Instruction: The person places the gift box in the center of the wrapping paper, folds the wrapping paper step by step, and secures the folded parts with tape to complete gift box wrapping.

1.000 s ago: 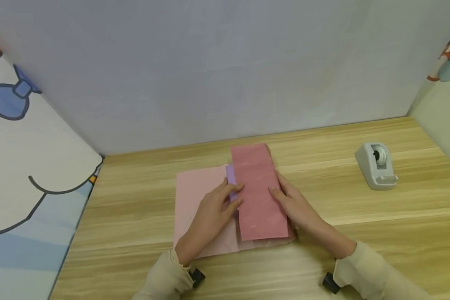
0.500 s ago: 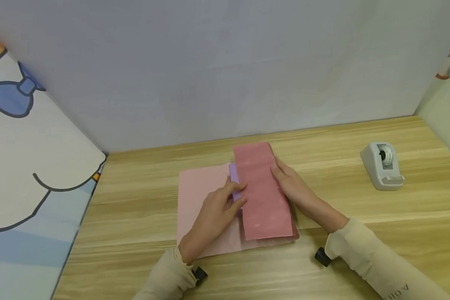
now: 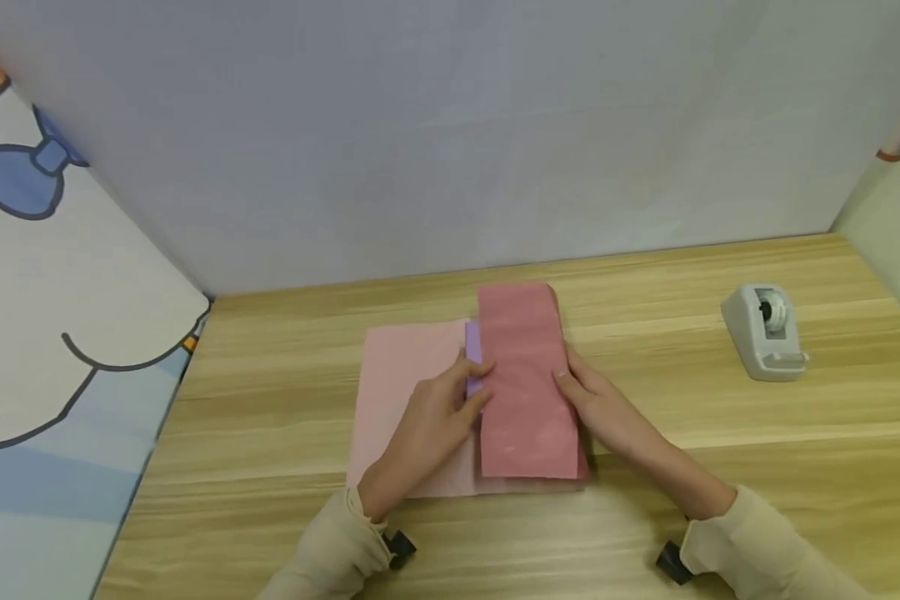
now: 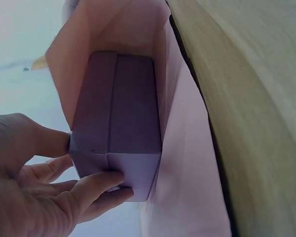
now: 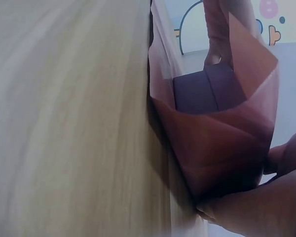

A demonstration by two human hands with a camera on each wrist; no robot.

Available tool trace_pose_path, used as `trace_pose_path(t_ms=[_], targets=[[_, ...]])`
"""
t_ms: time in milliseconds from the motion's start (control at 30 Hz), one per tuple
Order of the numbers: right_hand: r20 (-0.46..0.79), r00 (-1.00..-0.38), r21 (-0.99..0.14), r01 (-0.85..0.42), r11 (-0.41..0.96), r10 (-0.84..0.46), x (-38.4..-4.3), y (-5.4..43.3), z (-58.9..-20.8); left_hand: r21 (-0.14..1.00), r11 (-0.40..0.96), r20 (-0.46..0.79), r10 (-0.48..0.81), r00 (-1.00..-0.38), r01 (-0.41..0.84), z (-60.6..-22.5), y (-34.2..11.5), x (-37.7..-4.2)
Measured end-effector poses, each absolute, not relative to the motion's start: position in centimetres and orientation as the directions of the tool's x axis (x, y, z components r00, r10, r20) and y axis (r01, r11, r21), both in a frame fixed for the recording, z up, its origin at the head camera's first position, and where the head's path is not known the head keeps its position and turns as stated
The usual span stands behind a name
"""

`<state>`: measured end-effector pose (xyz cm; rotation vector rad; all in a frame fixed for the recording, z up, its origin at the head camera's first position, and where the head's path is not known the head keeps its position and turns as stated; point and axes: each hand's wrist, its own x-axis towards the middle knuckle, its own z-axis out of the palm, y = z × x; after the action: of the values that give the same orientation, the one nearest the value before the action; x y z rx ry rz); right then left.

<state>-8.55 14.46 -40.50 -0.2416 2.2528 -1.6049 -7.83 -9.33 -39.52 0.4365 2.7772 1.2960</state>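
A purple box lies on a sheet of wrapping paper, pale pink on the upward face and darker rose on the other. The right part of the sheet is folded over the box as a rose flap, leaving a purple strip showing at its left in the head view. My left hand grips the box's left side, thumb on its upper edge and fingers against its side. At the right fold, my right hand holds the paper, thumb on the flap; its other fingers are mostly hidden there.
A grey tape dispenser stands on the wooden table to the right. A grey wall rises behind the table, and a cartoon-printed panel borders it at the left.
Within the last half second, my right hand has slid back toward me along the fold. The paper and box have shifted slightly away from me and turned a little straighter.
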Motion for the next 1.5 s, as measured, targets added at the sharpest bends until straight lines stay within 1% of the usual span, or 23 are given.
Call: trace_pose_path(t_ms=[167, 333, 433, 533, 633, 767, 900, 1033, 1100, 1200, 1300, 1500], targets=[[-0.172, -0.938, -0.924, 0.047, 0.38, -0.302, -8.3, 14.5, -40.8, 0.766, 0.598, 0.07, 0.286, -0.956, 0.235, -39.6, -9.1, -8.0], [-0.172, -0.957, -0.914, 0.067, 0.399, -0.232, -8.4, 14.3, -40.8, 0.763, 0.598, 0.06, 0.311, -0.948, 0.245, -39.4, -9.4, -8.1], [-0.169, -0.965, -0.91, 0.074, 0.407, -0.203, -8.5, 13.9, -40.9, 0.753, 0.61, 0.085, 0.282, -0.956, 0.247, -39.1, -10.5, -8.0], [-0.169, -0.967, -0.911, 0.079, 0.405, -0.192, -8.6, 13.6, -40.9, 0.675, 0.696, 0.15, 0.194, -0.969, 0.244, -39.0, -12.2, -7.9], [-0.18, -0.966, -0.914, 0.095, 0.394, -0.185, -8.6, 13.5, -40.8, 0.51, 0.838, 0.2, 0.104, -0.974, 0.194, -38.8, -14.0, -7.6], [-0.177, -0.971, -0.914, 0.101, 0.394, -0.162, -8.6, 13.8, -40.7, 0.344, 0.935, 0.149, 0.03, -0.988, 0.081, -38.8, -15.6, -7.0], [-0.167, -0.973, -0.919, 0.096, 0.383, -0.158, -8.6, 13.9, -41.0, 0.243, 0.97, 0.088, -0.009, -0.996, 0.012, -39.4, -16.6, -6.3], [-0.161, -0.974, -0.926, 0.092, 0.367, -0.162, -8.6, 13.6, -41.2, 0.177, 0.984, 0.091, -0.017, -0.996, -0.001, -40.1, -17.0, -5.9], [-0.159, -0.974, -0.928, 0.093, 0.361, -0.159, -8.5, 13.6, -41.2, 0.175, 0.985, 0.09, -0.017, -0.996, -0.001, -40.4, -17.1, -5.9], [-0.16, -0.975, -0.932, 0.096, 0.351, -0.156, -8.5, 13.5, -41.1, 0.206, 0.979, 0.076, -0.021, -0.997, -0.005, -40.6, -17.1, -6.1], [-0.162, -0.974, -0.933, 0.099, 0.345, -0.159, -8.4, 13.5, -41.1, 0.249, 0.968, 0.035, -0.025, -0.999, -0.016, -40.5, -17.2, -6.3], [-0.166, -0.973, -0.934, 0.103, 0.342, -0.158, -8.4, 13.5, -41.1, 0.428, 0.902, -0.033, -0.05, -0.998, -0.059, -40.0, -17.3, -7.0]])
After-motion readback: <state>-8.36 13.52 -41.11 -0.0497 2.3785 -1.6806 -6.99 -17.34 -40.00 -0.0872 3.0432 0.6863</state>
